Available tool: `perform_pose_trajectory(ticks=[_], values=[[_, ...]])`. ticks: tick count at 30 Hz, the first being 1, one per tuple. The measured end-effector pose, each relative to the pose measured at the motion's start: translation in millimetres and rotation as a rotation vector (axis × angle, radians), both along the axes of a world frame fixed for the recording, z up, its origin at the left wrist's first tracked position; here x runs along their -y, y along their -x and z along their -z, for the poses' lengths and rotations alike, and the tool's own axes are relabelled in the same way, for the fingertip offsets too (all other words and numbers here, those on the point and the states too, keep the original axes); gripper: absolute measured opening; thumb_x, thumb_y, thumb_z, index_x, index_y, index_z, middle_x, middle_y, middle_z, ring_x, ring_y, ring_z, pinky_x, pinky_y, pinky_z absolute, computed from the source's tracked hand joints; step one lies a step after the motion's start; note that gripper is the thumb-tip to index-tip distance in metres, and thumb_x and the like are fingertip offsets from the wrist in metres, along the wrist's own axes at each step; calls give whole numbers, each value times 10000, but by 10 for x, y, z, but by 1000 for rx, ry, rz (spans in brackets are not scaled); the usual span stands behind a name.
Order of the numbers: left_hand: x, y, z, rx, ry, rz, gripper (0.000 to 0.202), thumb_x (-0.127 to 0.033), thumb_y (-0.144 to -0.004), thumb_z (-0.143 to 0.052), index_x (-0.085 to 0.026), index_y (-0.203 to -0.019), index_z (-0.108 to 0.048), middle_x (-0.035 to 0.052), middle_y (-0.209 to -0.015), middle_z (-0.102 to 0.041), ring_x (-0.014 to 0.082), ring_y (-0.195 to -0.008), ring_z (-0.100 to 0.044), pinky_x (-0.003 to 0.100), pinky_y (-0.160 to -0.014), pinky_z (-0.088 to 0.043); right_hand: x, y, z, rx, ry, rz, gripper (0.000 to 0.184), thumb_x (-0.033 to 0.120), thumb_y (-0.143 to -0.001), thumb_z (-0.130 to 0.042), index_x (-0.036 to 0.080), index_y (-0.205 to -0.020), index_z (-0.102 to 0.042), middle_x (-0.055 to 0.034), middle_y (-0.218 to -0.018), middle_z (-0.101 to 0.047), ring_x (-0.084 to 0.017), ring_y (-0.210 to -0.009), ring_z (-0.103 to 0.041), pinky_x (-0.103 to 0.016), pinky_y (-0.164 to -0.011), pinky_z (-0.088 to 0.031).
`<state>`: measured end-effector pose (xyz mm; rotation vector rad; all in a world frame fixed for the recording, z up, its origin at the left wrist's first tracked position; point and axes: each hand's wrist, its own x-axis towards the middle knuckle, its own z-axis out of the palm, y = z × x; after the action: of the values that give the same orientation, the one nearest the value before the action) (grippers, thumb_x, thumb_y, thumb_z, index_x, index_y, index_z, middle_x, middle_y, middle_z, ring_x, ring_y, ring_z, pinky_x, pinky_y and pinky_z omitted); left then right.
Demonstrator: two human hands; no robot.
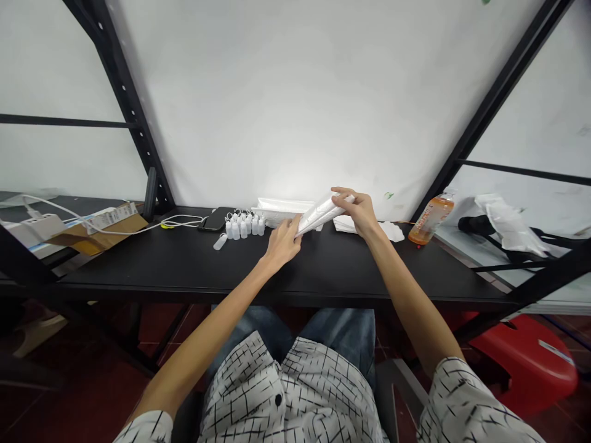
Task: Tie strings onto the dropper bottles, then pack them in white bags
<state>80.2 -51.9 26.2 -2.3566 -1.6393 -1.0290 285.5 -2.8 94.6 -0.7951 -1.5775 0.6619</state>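
Both hands hold a folded white plastic sheet (321, 214), which slants up and to the right above the black table top (295, 264). My left hand (282, 242) grips its lower end, and my right hand (357, 212) pinches its upper end from above. Behind the sheet lies a stack of white sheets (281, 210), partly hidden by it. Another loose white pile (364, 226) sits under my right hand. Several small white plastic bottles (243, 227) stand in a cluster left of my left hand, and a single white tube (220, 242) lies in front of them.
A black phone (215, 219) and white cables (180, 221) lie at the table's back left, near a power strip (34, 229) and cardboard (108, 229). An orange drink bottle (429, 218) stands at the right. Black shelf uprights flank the table; a red stool (526, 363) sits below right.
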Motion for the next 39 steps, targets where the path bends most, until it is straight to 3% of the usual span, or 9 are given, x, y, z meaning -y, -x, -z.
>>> perform_pose_trajectory(ticks=[4, 8, 11, 13, 19, 24, 27, 32, 39], values=[[-283, 61, -329, -163, -84, -59, 433, -123, -891, -460, -242, -1303, -528, 93, -1119, -659, 263, -1016, -604, 352, -813, -473, -205, -143, -44, 73, -166, 214, 361, 540, -734, -695, 190, -824, -689, -105, -1246, -591, -285, -1128, -554, -464, -920, -488], [-869, 135, -573, -243, -136, -134, 459, -78, -893, -390, -217, -1312, -516, 139, -1167, -635, 300, -1125, -537, 441, -902, -415, -379, -171, -33, 293, -290, 538, 476, 544, -775, -661, 238, -1139, -633, -124, -1349, -476, -308, -1265, -440, -503, -989, -440], [-1286, 173, -552, -348, -64, -114, 462, -120, -914, -380, -218, -1352, -489, 171, -1252, -591, 332, -1258, -431, 559, -1033, -271, -443, -84, 87, 457, -278, 560, 520, 521, -815, -622, 229, -1243, -573, -146, -1381, -437, -324, -1272, -432, -510, -1002, -428], [-1494, 190, -477, -404, 162, -175, 476, -221, -926, -409, -250, -1401, -442, 177, -1385, -500, 368, -1343, -329, 635, -1060, -168, -467, -18, 216, 543, -237, 518, 502, 493, -845, -589, 213, -1260, -565, -158, -1353, -464, -322, -1269, -440, -501, -1018, -418], [-1811, 261, -381, -393, 410, -228, 556, -402, -885, -478, -268, -1422, -426, 195, -1374, -516, 406, -1253, -455, 667, -989, -271, -425, 42, 661, 762, -131, 387, 545, 532, -824, -626, 231, -1276, -579, -148, -1386, -468, -316, -1301, -430, -475, -1022, -414], [-1796, 309, -524, -372, 381, -147, 845, -593, -812, -543, -285, -1525, -211, 190, -1494, -375, 397, -1346, -342, 610, -1050, -254, -389, 138, 872, 906, -245, 351, 453, 495, -798, -697, 213, -1152, -675, -155, -1368, -511, -318, -1289, -448, -455, -1036, -384], [-1671, 311, -599, -280, 139, -62, 737, -562, -850, -520, -271, -1491, -304, 168, -1453, -424, 373, -1329, -355, 575, -1056, -262, -506, 236, 839, 890, -234, 367, 258, 377, -919, -566, 189, -1003, -722, -127, -1166, -649, -267, -1148, -553, -386, -974, -419], [-1334, 352, -618, -201, -258, 2, 521, -400, -894, -512, -194, -1372, -494, 147, -1291, -537, 315, -1203, -458, 464, -994, -349, -815, 370, 688, 796, -39, 494, 283, 374, -947, -497, 211, -1061, -698, -86, -1080, -697, -262, -1066, -587, -369, -890, -445], [-955, 637, -342, -295, -127, 5, 328, -382, -905, -516, -180, -1113, -671, 106, -1046, -641, 272, -1014, -555, 386, -833, -440, -912, 417, 785, 736, -21, 638, 341, 412, -921, -513, 179, -1134, -643, -145, -1187, -599, -300, -1102, -539, -418, -925, -410]])
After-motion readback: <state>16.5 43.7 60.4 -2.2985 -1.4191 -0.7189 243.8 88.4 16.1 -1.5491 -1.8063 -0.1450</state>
